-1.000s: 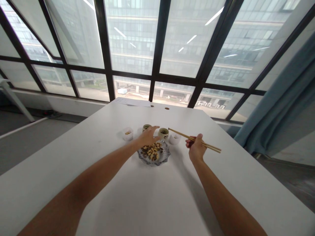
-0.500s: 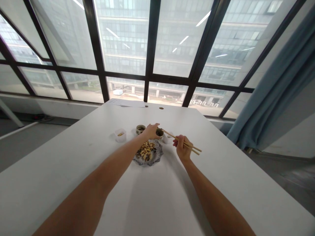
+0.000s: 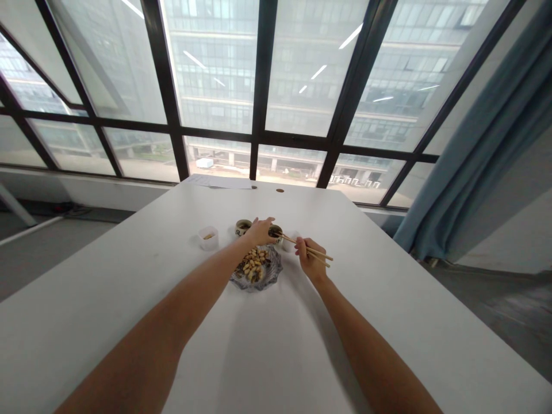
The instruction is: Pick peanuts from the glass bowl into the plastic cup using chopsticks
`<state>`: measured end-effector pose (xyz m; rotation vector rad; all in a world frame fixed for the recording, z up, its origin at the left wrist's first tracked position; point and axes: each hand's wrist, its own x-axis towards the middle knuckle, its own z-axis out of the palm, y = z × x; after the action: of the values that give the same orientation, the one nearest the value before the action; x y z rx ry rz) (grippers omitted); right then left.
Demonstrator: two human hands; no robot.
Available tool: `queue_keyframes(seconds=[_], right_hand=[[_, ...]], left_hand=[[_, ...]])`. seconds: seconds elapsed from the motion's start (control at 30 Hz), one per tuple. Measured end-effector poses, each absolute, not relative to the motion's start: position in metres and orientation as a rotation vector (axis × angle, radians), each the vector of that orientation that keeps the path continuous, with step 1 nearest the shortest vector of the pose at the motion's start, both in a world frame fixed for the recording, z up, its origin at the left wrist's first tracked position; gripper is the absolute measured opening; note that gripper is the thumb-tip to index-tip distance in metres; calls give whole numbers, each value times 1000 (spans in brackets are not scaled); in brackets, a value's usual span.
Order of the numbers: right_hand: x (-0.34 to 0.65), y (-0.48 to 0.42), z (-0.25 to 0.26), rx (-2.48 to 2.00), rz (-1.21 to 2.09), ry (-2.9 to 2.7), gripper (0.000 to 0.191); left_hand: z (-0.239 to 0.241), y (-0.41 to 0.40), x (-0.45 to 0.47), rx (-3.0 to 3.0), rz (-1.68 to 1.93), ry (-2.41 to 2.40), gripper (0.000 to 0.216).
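Observation:
My right hand (image 3: 309, 256) is closed around a pair of wooden chopsticks (image 3: 318, 253), whose tips reach into the mouth of a small patterned cup (image 3: 276, 233). My left hand (image 3: 260, 232) grips that cup by its left side, thumb and fingers around the rim. In front of the cup lies a clear scalloped glass bowl (image 3: 273, 273), partly behind my left forearm. Pale, nut-like pieces (image 3: 253, 265) and some darker bits fill it. A second patterned cup (image 3: 242, 226) stands just left of my left hand. What is inside the gripped cup is too small to make out.
A small clear plastic box (image 3: 209, 238) with a yellowish piece stands left of the cups. Another translucent box (image 3: 290, 242) is partly hidden behind the chopsticks. Papers (image 3: 219, 181) and a brown disc (image 3: 280, 190) lie at the white table's far edge, before windows.
My right hand has moved left and slightly forward, bringing the chopstick tips from the cup's rim down into its mouth. My left hand stays on the cup. The view has shifted slightly.

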<state>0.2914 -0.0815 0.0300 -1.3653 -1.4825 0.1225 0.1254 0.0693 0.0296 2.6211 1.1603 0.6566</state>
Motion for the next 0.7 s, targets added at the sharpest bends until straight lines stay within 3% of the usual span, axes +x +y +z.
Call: queue_keyframes(seconds=[0.33, 0.57, 0.7], right_hand=[[292, -90, 61, -1197, 288, -1126, 56], [273, -98, 64, -1210, 615, -1508, 56], [265, -95, 53, -1194, 635, -1708, 51]], left_hand=[[42, 54, 101, 2620, 806, 1206, 56], [37, 9, 22, 2380, 1183, 994, 30], [6, -16, -7, 2005, 1254, 1027, 31]])
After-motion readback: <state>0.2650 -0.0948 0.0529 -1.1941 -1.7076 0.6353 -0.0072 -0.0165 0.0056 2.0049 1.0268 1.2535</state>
